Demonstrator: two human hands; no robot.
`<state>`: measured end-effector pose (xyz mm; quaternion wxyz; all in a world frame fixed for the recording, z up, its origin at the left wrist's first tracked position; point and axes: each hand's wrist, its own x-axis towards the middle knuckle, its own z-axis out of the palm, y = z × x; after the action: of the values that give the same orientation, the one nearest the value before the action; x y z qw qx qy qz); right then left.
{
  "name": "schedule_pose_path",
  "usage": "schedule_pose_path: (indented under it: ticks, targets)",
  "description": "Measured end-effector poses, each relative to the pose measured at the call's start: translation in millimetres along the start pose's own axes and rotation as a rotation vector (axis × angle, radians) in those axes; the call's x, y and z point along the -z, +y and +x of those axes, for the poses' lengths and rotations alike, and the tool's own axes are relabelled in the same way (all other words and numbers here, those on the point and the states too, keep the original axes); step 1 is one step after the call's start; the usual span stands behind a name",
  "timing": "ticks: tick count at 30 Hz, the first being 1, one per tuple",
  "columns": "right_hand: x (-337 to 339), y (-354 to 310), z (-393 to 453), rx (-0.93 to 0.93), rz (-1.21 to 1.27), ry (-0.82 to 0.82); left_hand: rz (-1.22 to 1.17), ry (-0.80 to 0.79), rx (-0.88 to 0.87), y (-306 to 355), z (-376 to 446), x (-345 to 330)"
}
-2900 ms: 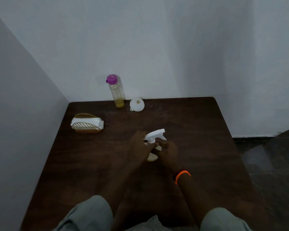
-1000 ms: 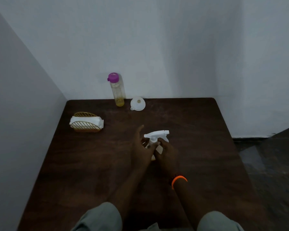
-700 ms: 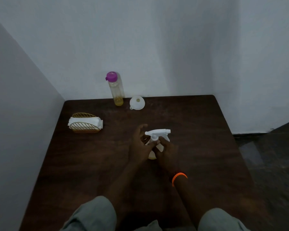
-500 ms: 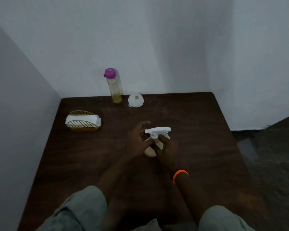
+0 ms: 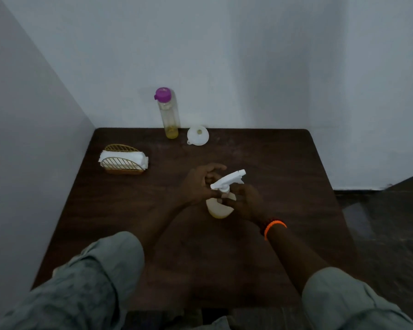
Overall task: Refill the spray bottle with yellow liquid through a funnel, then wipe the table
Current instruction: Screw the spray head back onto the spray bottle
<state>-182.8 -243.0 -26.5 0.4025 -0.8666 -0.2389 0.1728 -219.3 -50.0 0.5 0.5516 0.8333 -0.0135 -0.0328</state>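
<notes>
A small spray bottle (image 5: 218, 208) with a white trigger head (image 5: 228, 179) stands in the middle of the dark wooden table (image 5: 284, 167). My left hand (image 5: 198, 184) pinches the collar under the trigger head, its upper fingers spread. My right hand (image 5: 244, 201), with an orange band at the wrist, grips the bottle's body from the right. At the back edge stand a clear bottle with a purple cap (image 5: 168, 113), holding a little yellow liquid, and a white funnel (image 5: 198, 135) lying mouth up beside it.
A gold wire holder (image 5: 123, 160) with folded white cloths sits at the back left. Walls close the table on the left and at the back. The floor drops away past the right edge.
The trigger head has turned so its nozzle points up and to the right. My left fingers have shifted on the collar. The camera view has moved a little.
</notes>
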Motion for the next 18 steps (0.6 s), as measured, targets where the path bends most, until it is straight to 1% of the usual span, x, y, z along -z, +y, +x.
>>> schedule_pose_path:
  ticks: [3, 5, 6, 9, 11, 12, 13, 14, 18]
  targets:
    - [9.6, 1.3, -2.9, 0.026, -0.033, -0.040, 0.092, 0.093, -0.015, 6.4, -9.0, -9.1]
    - [10.8, 3.4, -9.3, 0.069, -0.081, -0.044, 0.069, 0.133, 0.035, 12.9, -20.7, -21.3]
    - [10.9, 3.6, -13.2, 0.090, -0.084, -0.048, 0.052, 0.180, 0.074, 17.0, -27.6, -30.5]
    - [8.0, 3.4, -22.6, 0.106, -0.043, -0.034, -0.051, 0.458, 0.170, 16.6, -44.5, -68.2]
    - [8.0, 1.1, -27.4, 0.098, -0.007, -0.029, -0.123, 0.594, 0.204, 17.8, -52.2, -85.5]
    - [10.1, -0.7, -29.2, 0.103, 0.002, -0.034, -0.128, 0.634, 0.215, 19.2, -53.0, -87.8]
    - [11.4, -0.3, -30.9, 0.114, 0.009, -0.039, -0.114, 0.644, 0.223, 21.7, -53.6, -87.0]
    - [14.0, -3.3, -33.6, 0.112, 0.011, -0.053, -0.105, 0.621, 0.244, 24.6, -53.9, -83.4]
    - [22.3, -11.7, -38.2, 0.119, 0.038, -0.095, -0.194, 0.432, 0.267, 48.3, -61.2, -61.7]
